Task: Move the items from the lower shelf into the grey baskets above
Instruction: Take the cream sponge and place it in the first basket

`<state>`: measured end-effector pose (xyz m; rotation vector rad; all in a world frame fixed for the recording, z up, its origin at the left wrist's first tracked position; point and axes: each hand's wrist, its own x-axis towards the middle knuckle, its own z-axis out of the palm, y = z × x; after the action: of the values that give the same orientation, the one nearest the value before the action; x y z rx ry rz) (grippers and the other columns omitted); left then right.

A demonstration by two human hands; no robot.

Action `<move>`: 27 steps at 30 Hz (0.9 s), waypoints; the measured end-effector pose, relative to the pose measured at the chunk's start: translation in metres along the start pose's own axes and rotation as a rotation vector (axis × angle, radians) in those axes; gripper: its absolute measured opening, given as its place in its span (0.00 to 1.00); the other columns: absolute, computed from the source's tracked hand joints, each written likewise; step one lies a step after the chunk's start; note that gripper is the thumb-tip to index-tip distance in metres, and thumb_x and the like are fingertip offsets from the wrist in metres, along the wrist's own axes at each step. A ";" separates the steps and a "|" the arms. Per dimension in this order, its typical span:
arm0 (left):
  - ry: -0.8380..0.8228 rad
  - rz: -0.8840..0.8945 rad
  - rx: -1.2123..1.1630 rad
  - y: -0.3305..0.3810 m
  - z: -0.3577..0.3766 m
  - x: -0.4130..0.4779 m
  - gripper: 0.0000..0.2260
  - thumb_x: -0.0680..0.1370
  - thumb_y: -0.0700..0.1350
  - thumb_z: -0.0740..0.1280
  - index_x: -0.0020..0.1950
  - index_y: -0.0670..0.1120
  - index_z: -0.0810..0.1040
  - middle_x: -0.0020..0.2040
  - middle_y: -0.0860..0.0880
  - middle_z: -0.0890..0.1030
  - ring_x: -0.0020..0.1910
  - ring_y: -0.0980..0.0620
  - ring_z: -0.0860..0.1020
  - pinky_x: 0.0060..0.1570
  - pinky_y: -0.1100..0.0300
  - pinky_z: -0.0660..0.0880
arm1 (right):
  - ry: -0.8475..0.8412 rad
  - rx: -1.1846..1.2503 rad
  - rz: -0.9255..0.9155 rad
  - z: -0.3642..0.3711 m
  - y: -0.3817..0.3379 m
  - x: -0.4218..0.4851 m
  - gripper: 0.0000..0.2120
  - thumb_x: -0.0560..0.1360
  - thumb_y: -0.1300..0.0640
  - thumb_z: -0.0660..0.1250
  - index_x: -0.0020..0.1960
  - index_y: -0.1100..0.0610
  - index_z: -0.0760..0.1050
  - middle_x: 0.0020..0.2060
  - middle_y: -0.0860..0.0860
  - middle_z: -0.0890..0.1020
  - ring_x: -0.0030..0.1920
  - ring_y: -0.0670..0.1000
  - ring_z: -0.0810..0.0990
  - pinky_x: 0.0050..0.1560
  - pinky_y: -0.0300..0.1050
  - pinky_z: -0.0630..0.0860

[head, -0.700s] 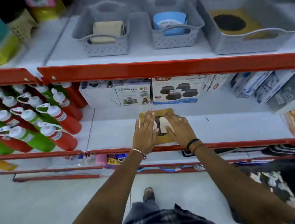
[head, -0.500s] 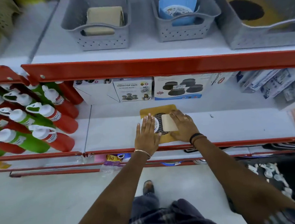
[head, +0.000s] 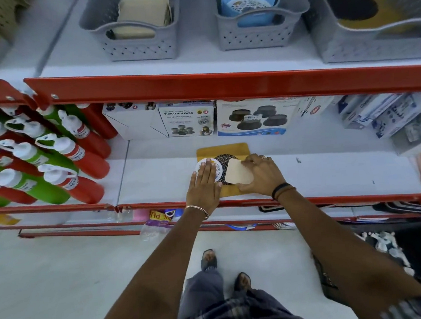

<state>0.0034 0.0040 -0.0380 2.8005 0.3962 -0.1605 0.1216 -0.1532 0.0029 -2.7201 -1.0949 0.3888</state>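
Note:
On the lower shelf (head: 331,167) lies a yellow card packet (head: 225,150) with a dark mesh disc (head: 221,161) showing. My left hand (head: 204,185) lies flat on a white patterned disc (head: 206,165) at the packet's left side. My right hand (head: 261,174) grips a beige square pad (head: 238,171), pinched at its right edge, over the packet. Above stand three grey baskets: the left one (head: 134,43) holds beige pads, the middle one (head: 257,33) a blue item, the large right one (head: 376,38) a yellow packet.
Red and green bottles (head: 53,156) lie stacked at the left of the lower shelf. Boxes of vibration pads (head: 188,120) and other boxes (head: 377,116) line its back. A red shelf edge (head: 223,85) juts between the two levels. My feet stand on the pale floor below.
The view has tilted down and closer. My hands have spread apart on the packet, uncovering the beige pad under my right hand and the white disc under my left.

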 end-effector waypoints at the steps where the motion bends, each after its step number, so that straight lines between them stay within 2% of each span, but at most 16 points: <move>1: 0.015 0.004 -0.017 0.001 -0.004 -0.002 0.30 0.77 0.55 0.39 0.76 0.44 0.48 0.79 0.45 0.49 0.78 0.47 0.48 0.75 0.51 0.45 | 0.020 0.081 -0.010 -0.005 -0.002 -0.003 0.37 0.64 0.39 0.71 0.66 0.60 0.70 0.63 0.57 0.73 0.60 0.59 0.74 0.65 0.53 0.67; 6: 0.162 0.076 -0.047 0.023 -0.034 -0.038 0.28 0.78 0.54 0.41 0.76 0.46 0.48 0.79 0.47 0.49 0.78 0.49 0.47 0.75 0.50 0.45 | 0.126 0.305 -0.130 -0.049 -0.018 -0.046 0.36 0.60 0.38 0.67 0.62 0.58 0.74 0.59 0.54 0.74 0.58 0.56 0.75 0.62 0.49 0.73; 9: 0.271 0.083 -0.102 0.032 -0.060 -0.055 0.26 0.79 0.52 0.44 0.77 0.47 0.48 0.79 0.49 0.48 0.76 0.54 0.44 0.75 0.50 0.44 | 0.248 0.308 -0.241 -0.082 -0.031 -0.066 0.36 0.59 0.37 0.64 0.59 0.58 0.76 0.56 0.55 0.76 0.56 0.54 0.76 0.59 0.41 0.70; 13: 0.425 0.121 -0.095 0.039 -0.108 -0.074 0.25 0.80 0.50 0.48 0.77 0.49 0.47 0.76 0.54 0.43 0.75 0.58 0.41 0.74 0.51 0.42 | 0.382 0.270 -0.354 -0.133 -0.051 -0.087 0.34 0.59 0.38 0.66 0.57 0.58 0.78 0.54 0.55 0.78 0.54 0.53 0.77 0.53 0.44 0.73; 17: 0.552 0.138 -0.072 0.038 -0.162 -0.083 0.25 0.80 0.52 0.46 0.76 0.49 0.46 0.76 0.54 0.42 0.75 0.58 0.40 0.74 0.53 0.39 | 0.510 0.246 -0.463 -0.182 -0.073 -0.090 0.31 0.60 0.40 0.68 0.56 0.59 0.78 0.53 0.55 0.78 0.52 0.50 0.75 0.47 0.40 0.72; 21: 0.689 0.166 -0.045 0.025 -0.226 -0.073 0.26 0.79 0.52 0.45 0.76 0.48 0.45 0.76 0.54 0.43 0.75 0.58 0.40 0.74 0.51 0.40 | 0.595 0.217 -0.500 -0.230 -0.096 -0.065 0.31 0.61 0.40 0.68 0.57 0.58 0.77 0.54 0.55 0.78 0.53 0.54 0.76 0.51 0.46 0.75; 24: 0.743 0.176 -0.033 0.010 -0.273 -0.056 0.26 0.79 0.53 0.44 0.76 0.49 0.46 0.76 0.55 0.42 0.75 0.57 0.41 0.74 0.51 0.40 | 0.617 0.220 -0.493 -0.261 -0.115 -0.034 0.32 0.61 0.38 0.68 0.58 0.57 0.76 0.55 0.54 0.77 0.55 0.54 0.76 0.53 0.51 0.76; 27: 0.776 0.193 -0.007 -0.004 -0.308 -0.034 0.26 0.79 0.53 0.44 0.77 0.48 0.47 0.77 0.54 0.44 0.75 0.57 0.41 0.75 0.50 0.41 | 0.637 0.199 -0.494 -0.283 -0.134 -0.001 0.33 0.61 0.36 0.66 0.59 0.56 0.76 0.55 0.55 0.77 0.55 0.55 0.76 0.54 0.53 0.76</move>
<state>-0.0099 0.0968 0.2578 2.7625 0.2783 0.9841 0.1211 -0.0786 0.3071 -2.0557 -1.3575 -0.3946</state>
